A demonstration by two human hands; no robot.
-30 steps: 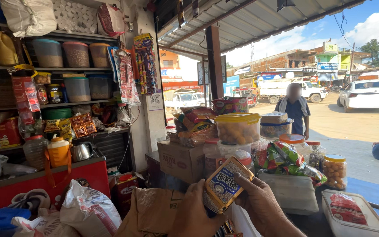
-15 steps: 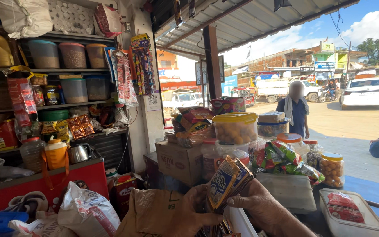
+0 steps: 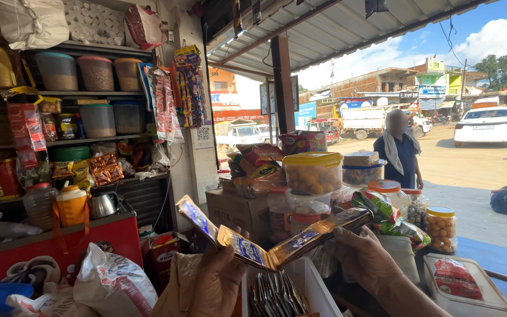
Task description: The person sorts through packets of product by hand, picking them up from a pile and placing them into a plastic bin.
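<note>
Low in the middle of the frame, I pinch the strip of gold sachets (image 3: 265, 243) with both hands, left hand (image 3: 206, 282) under its lower-left end, right hand (image 3: 365, 258) gripping the upper-right end, above the white tub (image 3: 318, 290).

Two hands, the left hand (image 3: 206, 287) and the right hand (image 3: 366, 258), are sharing one strip of gold sachets (image 3: 265, 243), showing about five joined packets. Three big tubs (image 3: 96, 72) are sitting on the top shelf, two blue-lidded tubs (image 3: 112, 117) are sitting below, and one lidded jar of orange balls (image 3: 313, 172) is topping the counter pile; one person (image 3: 399, 148) is standing outside, near one white car (image 3: 488, 124)
</note>
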